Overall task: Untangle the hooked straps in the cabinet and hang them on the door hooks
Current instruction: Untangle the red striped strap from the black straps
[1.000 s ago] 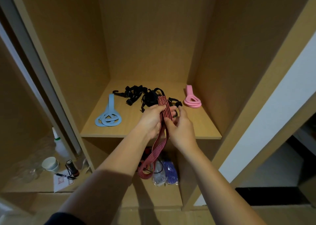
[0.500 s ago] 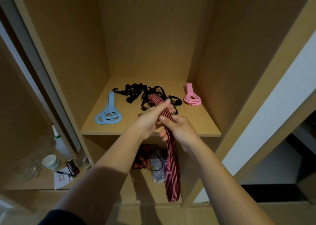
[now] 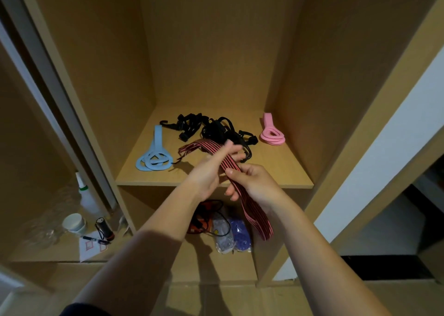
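A red strap with black stripes [image 3: 254, 210] runs from the cabinet shelf [image 3: 283, 171] down past its front edge. My right hand [image 3: 254, 183] grips it just in front of the shelf edge, thumb on top. Above and to the left, my left hand [image 3: 211, 167] touches the same strap with its fingers stretched out toward the tangle. A heap of tangled black straps with hooks [image 3: 216, 129] lies at the back middle of the shelf. The red strap's far end [image 3: 189, 147] lies on the shelf left of my hands.
A light blue looped strap [image 3: 155, 157] lies at the shelf's left, a pink one [image 3: 272, 133] at its right. Below the shelf sit an orange item with a black cord [image 3: 201, 217] and plastic bags [image 3: 230, 234]. A bottle [image 3: 86, 195], cup [image 3: 73, 222] and pen [image 3: 95, 239] stand lower left.
The strap's hanging loop has swung to the right and hangs shorter. Its far end has come out of the black tangle onto the shelf at left. My left hand's fingers have straightened.
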